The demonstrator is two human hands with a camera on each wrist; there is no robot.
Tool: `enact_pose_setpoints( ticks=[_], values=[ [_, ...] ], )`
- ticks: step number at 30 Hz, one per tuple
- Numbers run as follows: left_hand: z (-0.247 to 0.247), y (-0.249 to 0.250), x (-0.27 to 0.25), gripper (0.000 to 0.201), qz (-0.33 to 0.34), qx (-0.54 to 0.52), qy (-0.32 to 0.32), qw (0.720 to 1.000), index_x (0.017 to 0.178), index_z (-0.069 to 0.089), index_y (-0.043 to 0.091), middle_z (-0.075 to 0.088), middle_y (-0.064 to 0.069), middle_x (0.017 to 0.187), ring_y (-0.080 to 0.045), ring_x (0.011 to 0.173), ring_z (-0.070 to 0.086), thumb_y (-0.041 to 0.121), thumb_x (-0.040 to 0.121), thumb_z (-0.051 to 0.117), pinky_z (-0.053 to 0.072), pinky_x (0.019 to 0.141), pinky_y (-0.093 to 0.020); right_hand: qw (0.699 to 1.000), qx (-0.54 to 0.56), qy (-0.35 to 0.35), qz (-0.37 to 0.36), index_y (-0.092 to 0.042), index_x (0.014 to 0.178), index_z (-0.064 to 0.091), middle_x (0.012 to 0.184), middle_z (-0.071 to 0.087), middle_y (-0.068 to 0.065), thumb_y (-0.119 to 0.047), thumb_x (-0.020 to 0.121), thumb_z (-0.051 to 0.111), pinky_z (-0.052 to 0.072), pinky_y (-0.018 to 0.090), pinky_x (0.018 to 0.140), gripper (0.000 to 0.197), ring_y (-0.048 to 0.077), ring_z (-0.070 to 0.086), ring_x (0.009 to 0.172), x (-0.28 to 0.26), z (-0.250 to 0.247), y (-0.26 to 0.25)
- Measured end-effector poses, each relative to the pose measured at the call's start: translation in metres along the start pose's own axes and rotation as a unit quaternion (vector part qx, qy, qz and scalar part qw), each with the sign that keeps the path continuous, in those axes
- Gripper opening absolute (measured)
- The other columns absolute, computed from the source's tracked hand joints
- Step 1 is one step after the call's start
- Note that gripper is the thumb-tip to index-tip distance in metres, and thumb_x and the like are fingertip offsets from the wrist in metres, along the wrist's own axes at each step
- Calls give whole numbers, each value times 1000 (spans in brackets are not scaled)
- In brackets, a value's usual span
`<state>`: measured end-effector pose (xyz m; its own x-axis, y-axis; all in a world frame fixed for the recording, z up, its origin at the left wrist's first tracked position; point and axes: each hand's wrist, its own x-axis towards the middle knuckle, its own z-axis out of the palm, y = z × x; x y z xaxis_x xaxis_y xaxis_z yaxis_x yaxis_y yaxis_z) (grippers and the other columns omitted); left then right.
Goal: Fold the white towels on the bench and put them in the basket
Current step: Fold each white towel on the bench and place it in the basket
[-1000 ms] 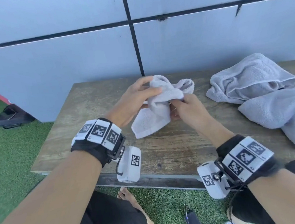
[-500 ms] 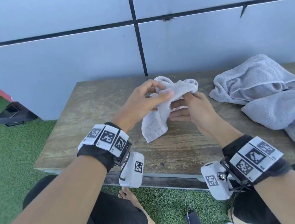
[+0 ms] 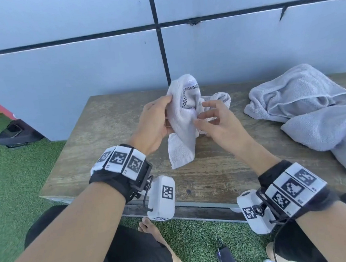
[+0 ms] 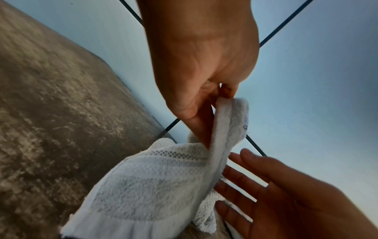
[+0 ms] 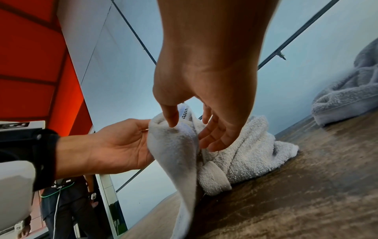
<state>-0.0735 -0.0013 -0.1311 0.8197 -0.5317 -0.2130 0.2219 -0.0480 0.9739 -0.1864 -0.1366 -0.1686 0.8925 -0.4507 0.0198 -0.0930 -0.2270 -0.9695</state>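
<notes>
Left hand [image 3: 156,121] pinches the bunched white towel [image 3: 184,117] mid-frame; right hand [image 3: 215,121], fingers spread, holds nothing, so the towel may slip onto the tabletop [image 3: 105,136].

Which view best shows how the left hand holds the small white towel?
The left wrist view: the left hand pinches the small white towel near its top edge. The head view shows only the hand's back; the right wrist view shows its palm, contact hidden behind cloth.

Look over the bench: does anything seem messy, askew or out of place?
Yes. The white towel pinched by the left hand is bunched and twisted, and two grey towels lie crumpled, unfolded, at the bench's right end.
</notes>
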Motion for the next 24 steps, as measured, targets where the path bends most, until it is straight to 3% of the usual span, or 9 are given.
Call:
enact_pose_setpoints(
  ticks=[2,5,7,10,13,15,18,20,24],
  values=[
    [3,1,-4,31,30,103,-22,994,103,75,14,77,-12,98,-30,88,75,28,104,48,62,78,-45,999,-10,42,-29,-25,129,46,115,59,-5,-30,91,71,51,23,79,46,10,61,101,-1,1,-1],
    [10,1,-12,29,90,227,-76,967,93,74,23,76,-10,90,-28,81,75,32,105,49,63,67,-42,989,-40,123,-74,-26,133,42,126,46,-3,-34,85,67,46,36,101,55,17,49,121,2,-2,1],
    [12,-4,-13,34,133,282,-94,945,82,67,16,65,-7,75,-21,65,66,33,105,49,56,56,-34,989,-37,119,-81,-24,141,39,129,48,-5,-31,84,61,46,38,102,62,12,50,122,1,-7,0],
    [13,-12,-14,44,175,362,-114,908,84,55,-1,45,-2,69,-8,55,37,37,106,46,31,56,-26,995,1,59,-77,-19,144,41,119,57,-7,-6,89,57,51,14,81,59,-10,59,94,-1,-13,-5],
    [11,-14,-19,30,152,371,-136,906,89,62,16,58,20,75,5,46,45,38,105,48,34,56,-10,997,-56,15,-57,-17,129,52,98,66,0,-5,90,59,53,27,68,42,3,59,73,-5,-13,-4],
    [10,-15,-22,23,140,361,-132,912,98,64,21,64,22,76,12,48,51,41,101,54,35,54,-6,997,-58,14,-44,-15,118,55,90,66,0,-6,88,61,51,24,61,32,2,58,68,-6,-14,0],
    [1,-21,-21,34,108,343,-135,923,99,61,22,64,4,68,1,49,47,50,84,74,35,51,-12,997,-35,59,-30,-11,104,57,87,62,-2,-4,85,60,43,13,57,21,0,53,66,-6,-18,2],
    [-8,-29,-21,38,77,403,-151,899,95,63,30,65,5,78,0,56,50,52,73,83,38,59,-19,993,-19,113,-15,-11,98,59,83,60,-3,-5,85,56,41,13,55,14,2,51,67,-5,-24,5],
    [-20,-45,-20,13,62,467,-105,876,87,65,22,65,13,84,4,61,54,32,91,72,39,59,-17,976,-28,214,12,-12,99,53,79,56,-3,-11,88,52,38,20,55,11,9,49,67,-7,-37,11]
  ],
)
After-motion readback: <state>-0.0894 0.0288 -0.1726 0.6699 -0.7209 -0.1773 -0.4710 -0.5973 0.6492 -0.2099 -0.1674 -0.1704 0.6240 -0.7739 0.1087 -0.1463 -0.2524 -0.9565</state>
